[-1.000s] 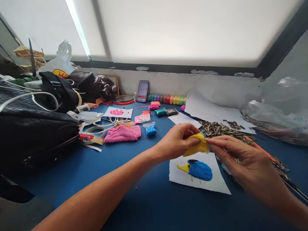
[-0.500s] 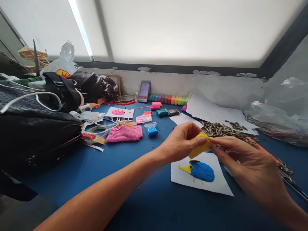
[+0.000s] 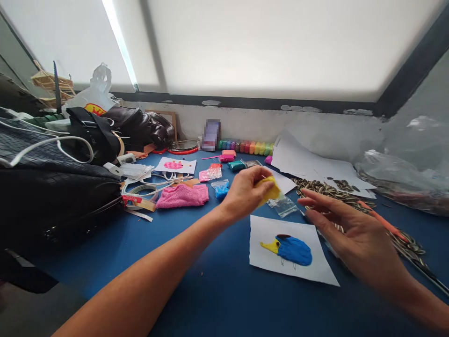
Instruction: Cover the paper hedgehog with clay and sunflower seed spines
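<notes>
My left hand (image 3: 250, 187) is closed around a plastic bag of yellow modelling clay (image 3: 270, 191), held above the table. The bag's clear end hangs to the right of the clay. My right hand (image 3: 345, 229) hovers to the right with fingers and thumb apart; I see nothing between them. Below the hands lies a sheet of white paper (image 3: 257, 257) bearing a clay animal (image 3: 294, 250) with a blue body and a yellow pointed snout. A dark seed-like piece sits on its back, and two legs are drawn in line.
Striped sunflower seeds (image 3: 322, 189) are heaped behind my right hand, with an orange-handled tool (image 3: 382, 220) beside them. A pink cloth (image 3: 182, 195), a bag of blue clay (image 3: 220, 189) and a black bag (image 3: 59, 201) lie leftward. Clay tubs (image 3: 252, 148) line the wall.
My left hand has moved left with the yellow clay bag, away from my right hand. My right hand has let go of the bag and its fingers have parted.
</notes>
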Tool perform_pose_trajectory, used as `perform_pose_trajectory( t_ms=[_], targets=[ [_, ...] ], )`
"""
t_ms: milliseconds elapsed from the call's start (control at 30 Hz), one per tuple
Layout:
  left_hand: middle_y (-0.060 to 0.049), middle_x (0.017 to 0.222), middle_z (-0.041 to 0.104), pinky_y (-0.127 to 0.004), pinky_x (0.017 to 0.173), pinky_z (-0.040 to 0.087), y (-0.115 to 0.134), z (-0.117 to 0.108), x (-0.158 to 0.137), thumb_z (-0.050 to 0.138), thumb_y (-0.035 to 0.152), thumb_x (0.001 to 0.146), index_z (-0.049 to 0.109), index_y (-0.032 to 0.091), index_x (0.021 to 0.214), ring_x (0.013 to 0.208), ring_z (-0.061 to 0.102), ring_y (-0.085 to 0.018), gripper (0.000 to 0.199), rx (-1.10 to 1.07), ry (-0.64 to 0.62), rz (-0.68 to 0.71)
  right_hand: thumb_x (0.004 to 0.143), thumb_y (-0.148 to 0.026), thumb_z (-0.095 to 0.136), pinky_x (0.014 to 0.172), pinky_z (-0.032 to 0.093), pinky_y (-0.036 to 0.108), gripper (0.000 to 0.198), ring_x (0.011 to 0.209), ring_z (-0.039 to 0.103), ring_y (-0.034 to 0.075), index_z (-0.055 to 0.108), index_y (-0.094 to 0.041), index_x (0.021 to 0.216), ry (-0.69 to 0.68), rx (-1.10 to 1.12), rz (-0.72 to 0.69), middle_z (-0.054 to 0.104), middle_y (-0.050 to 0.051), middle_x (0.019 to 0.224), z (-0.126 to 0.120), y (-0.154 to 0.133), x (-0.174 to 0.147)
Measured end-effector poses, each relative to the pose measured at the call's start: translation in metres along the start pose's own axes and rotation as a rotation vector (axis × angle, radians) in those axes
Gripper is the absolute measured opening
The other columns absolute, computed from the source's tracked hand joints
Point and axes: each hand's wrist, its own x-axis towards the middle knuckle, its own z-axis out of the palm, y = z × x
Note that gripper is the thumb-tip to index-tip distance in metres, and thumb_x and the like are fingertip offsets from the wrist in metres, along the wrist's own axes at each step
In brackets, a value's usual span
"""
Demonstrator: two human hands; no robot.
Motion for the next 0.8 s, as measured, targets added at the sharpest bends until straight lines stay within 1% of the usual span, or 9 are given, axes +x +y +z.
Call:
perform_pose_trajectory(
  t_ms=[67, 100, 167, 300, 367, 467, 567, 700, 800],
  targets=[
    [-0.008, 0.104, 0.069, -0.022, 0.077, 0.052, -0.013, -0.008, 0.006, 0.049, 0.019, 0.096, 0.061, 0.012, 0.11, 0.091, 0.065, -0.013, 0.019, 0.454, -0.016, 0.012, 0.089, -0.044, 0.059, 0.082, 0.058, 0.041, 0.031, 0.099, 0.07, 0.026, 0.074, -0.027, 0.11, -0.034, -0.127, -0.048, 0.074, 0.005, 0.111, -0.002, 0.008, 0.005],
    [-0.009, 0.105, 0.069, -0.026, 0.08, 0.052, -0.02, -0.012, 0.008, 0.048, 0.02, 0.097, 0.063, 0.013, 0.111, 0.093, 0.065, -0.016, 0.021, 0.54, -0.018, 0.005, 0.09, -0.044, 0.056, 0.085, 0.057, 0.043, 0.029, 0.102, 0.069, 0.028, 0.076, -0.026, 0.102, -0.043, -0.184, -0.08, 0.074, 0.006, 0.113, -0.003, 0.013, 0.007],
    [-0.01, 0.107, 0.07, -0.033, 0.086, 0.052, -0.032, -0.017, 0.01, 0.05, 0.016, 0.094, 0.065, 0.014, 0.111, 0.098, 0.065, -0.02, 0.023, 0.647, -0.038, 0.003, 0.091, -0.041, 0.053, 0.085, 0.057, 0.047, 0.03, 0.104, 0.069, 0.03, 0.077, -0.024, 0.098, -0.072, -0.297, -0.122, 0.073, 0.008, 0.114, -0.002, 0.024, 0.011],
    [-0.014, 0.131, 0.058, -0.046, 0.106, 0.039, -0.04, -0.017, 0.008, 0.051, 0.008, 0.089, 0.064, 0.015, 0.12, 0.124, 0.05, -0.028, 0.035, 0.865, -0.076, 0.089, 0.091, -0.034, 0.048, 0.089, 0.055, 0.052, 0.033, 0.105, 0.068, 0.031, 0.077, -0.02, 0.098, -0.139, -0.414, -0.231, 0.074, 0.011, 0.113, 0.004, 0.04, 0.017],
    [-0.014, 0.128, 0.06, -0.047, 0.106, 0.037, -0.04, -0.015, 0.007, 0.047, 0.009, 0.091, 0.068, 0.014, 0.112, 0.125, 0.048, -0.029, 0.031, 0.938, -0.122, 0.128, 0.091, -0.032, 0.048, 0.093, 0.053, 0.053, 0.033, 0.106, 0.067, 0.03, 0.077, -0.019, 0.099, -0.158, -0.424, -0.254, 0.074, 0.012, 0.111, 0.008, 0.042, 0.02],
    [-0.013, 0.108, 0.066, -0.041, 0.097, 0.044, -0.041, -0.013, 0.007, 0.046, 0.011, 0.091, 0.072, 0.012, 0.099, 0.107, 0.057, -0.026, 0.027, 0.997, -0.239, 0.158, 0.091, -0.03, 0.047, 0.094, 0.052, 0.055, 0.033, 0.109, 0.066, 0.031, 0.077, -0.018, 0.102, -0.187, -0.454, -0.281, 0.074, 0.012, 0.112, 0.014, 0.042, 0.027],
    [-0.01, 0.111, 0.067, -0.032, 0.096, 0.045, -0.045, -0.014, 0.007, 0.043, 0.013, 0.094, 0.07, 0.015, 0.109, 0.104, 0.06, -0.02, 0.031, 1.001, -0.317, 0.2, 0.091, -0.028, 0.047, 0.096, 0.051, 0.057, 0.035, 0.113, 0.064, 0.032, 0.076, -0.02, 0.109, -0.229, -0.482, -0.302, 0.074, 0.012, 0.114, 0.018, 0.043, 0.032],
    [-0.006, 0.131, 0.061, -0.031, 0.109, 0.035, -0.04, -0.018, 0.008, 0.037, 0.016, 0.099, 0.059, 0.019, 0.131, 0.122, 0.052, -0.016, 0.039, 1.02, -0.285, 0.219, 0.09, -0.025, 0.047, 0.097, 0.051, 0.057, 0.035, 0.113, 0.065, 0.032, 0.076, -0.02, 0.11, -0.281, -0.506, -0.324, 0.075, 0.011, 0.115, 0.023, 0.046, 0.033],
    [-0.011, 0.128, 0.061, -0.035, 0.105, 0.039, -0.029, -0.028, 0.01, 0.042, 0.011, 0.093, 0.062, 0.017, 0.125, 0.121, 0.052, -0.022, 0.038, 1.092, -0.213, 0.138, 0.09, -0.025, 0.048, 0.095, 0.052, 0.057, 0.035, 0.111, 0.066, 0.033, 0.076, -0.019, 0.11, -0.302, -0.518, -0.333, 0.074, 0.012, 0.115, 0.023, 0.047, 0.032]
  ],
)
